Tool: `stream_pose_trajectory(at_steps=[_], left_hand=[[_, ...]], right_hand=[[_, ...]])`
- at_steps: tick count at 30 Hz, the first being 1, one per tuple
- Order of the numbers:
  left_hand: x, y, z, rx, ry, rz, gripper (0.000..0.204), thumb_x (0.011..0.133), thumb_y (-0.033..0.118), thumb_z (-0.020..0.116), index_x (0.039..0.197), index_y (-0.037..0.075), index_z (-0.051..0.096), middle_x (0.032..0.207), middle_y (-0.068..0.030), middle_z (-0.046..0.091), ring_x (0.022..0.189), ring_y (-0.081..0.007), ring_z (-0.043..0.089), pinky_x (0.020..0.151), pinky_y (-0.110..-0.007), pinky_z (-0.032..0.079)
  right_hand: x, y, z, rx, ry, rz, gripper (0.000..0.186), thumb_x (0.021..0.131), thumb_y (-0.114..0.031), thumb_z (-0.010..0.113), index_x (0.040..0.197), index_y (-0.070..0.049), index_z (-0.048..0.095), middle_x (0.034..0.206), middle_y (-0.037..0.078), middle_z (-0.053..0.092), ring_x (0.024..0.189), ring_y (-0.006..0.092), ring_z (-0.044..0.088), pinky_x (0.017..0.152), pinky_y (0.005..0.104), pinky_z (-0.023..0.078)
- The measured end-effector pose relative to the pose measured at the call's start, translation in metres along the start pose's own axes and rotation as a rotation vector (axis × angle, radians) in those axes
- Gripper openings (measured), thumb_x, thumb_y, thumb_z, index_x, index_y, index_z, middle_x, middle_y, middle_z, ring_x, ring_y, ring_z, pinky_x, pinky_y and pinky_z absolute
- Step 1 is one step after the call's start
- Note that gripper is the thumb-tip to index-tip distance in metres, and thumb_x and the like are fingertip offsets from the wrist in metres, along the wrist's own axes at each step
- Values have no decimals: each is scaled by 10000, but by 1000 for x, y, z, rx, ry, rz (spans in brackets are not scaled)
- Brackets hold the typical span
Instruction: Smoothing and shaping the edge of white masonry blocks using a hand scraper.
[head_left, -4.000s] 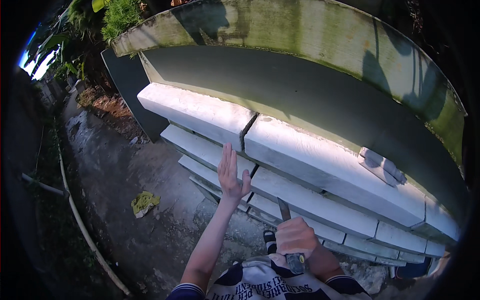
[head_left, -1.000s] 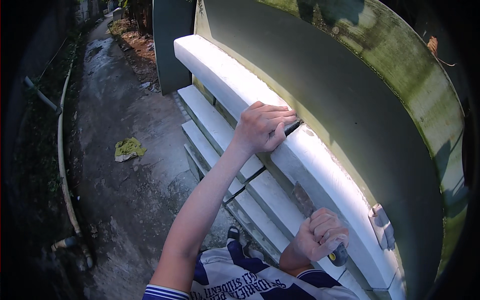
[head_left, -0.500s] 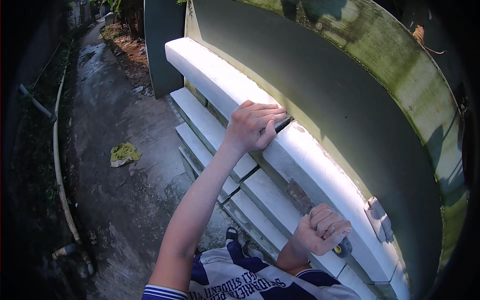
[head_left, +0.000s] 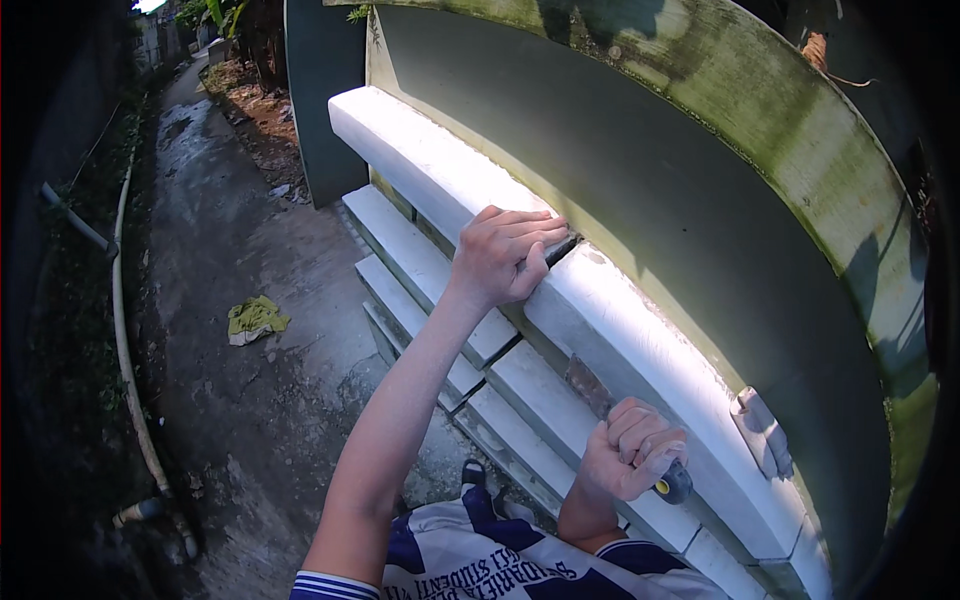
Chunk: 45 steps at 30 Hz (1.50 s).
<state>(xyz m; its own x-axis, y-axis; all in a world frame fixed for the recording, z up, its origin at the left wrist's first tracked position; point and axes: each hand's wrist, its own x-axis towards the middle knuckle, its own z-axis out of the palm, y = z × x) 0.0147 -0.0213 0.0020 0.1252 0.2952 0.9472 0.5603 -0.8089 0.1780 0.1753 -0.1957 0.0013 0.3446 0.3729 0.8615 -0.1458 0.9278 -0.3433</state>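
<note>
My left hand (head_left: pixel 500 255) rests on the top edge of the upper white ledge (head_left: pixel 425 145), at the dark joint (head_left: pixel 563 250) between two blocks. Its fingers are bent and pressed together, with the thumb tucked below; whatever lies under the fingertips is hidden. Lower and to the right, my right hand (head_left: pixel 630 450) is closed around the handle of a putty knife (head_left: pixel 588 388). The flat, stained blade points up and left, in front of the ledge's face. The handle's dark end with a yellow spot sticks out below my fist.
White stepped ledges (head_left: pixel 540 380) with dark joints run below the upper one. A curved grey-green wall (head_left: pixel 650 170) rises behind. A grey curved piece (head_left: pixel 762 432) lies on the ledge at right. A yellow-green cloth (head_left: pixel 258 318) lies on the concrete path (head_left: pixel 220 240), near a long pipe (head_left: pixel 122 330).
The view has shifted slightly. My right hand with the putty knife has moved a little to the left and up relative to the ledge. My left hand stays at the joint.
</note>
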Motion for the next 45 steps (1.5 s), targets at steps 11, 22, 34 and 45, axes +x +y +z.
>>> stream_pose_trajectory(at_steps=[11,22,34,45], left_hand=[[0,-2,-3,42,-32,14,305,911,160,496,989,150,791,1060,-1,779,1051,-121,718,838,-311,521],[0,-4,-3,63,-21,30,305,903,157,499,982,149,794,1047,-3,782,1048,-125,720,828,-313,520],[-1,-3,-3,52,-23,29,297,901,156,507,983,147,792,1048,1,781,1052,-123,716,834,-313,518],[-1,-4,-2,44,-15,27,336,897,139,465,1008,168,780,1063,18,781,1072,-121,716,786,-309,491]], right_hand=[[-4,-1,-6,-21,33,24,375,1048,-256,513,717,-152,370,473,-42,306,372,66,188,406,265,205],[-1,2,-1,2,20,15,396,1071,-281,480,714,-160,359,475,-42,302,372,61,170,398,259,188],[2,4,7,20,17,-6,396,1069,-287,481,716,-157,358,491,-40,315,373,66,172,399,259,194],[0,2,-8,40,70,3,380,1082,-286,445,736,-162,352,510,-38,290,384,67,156,402,259,177]])
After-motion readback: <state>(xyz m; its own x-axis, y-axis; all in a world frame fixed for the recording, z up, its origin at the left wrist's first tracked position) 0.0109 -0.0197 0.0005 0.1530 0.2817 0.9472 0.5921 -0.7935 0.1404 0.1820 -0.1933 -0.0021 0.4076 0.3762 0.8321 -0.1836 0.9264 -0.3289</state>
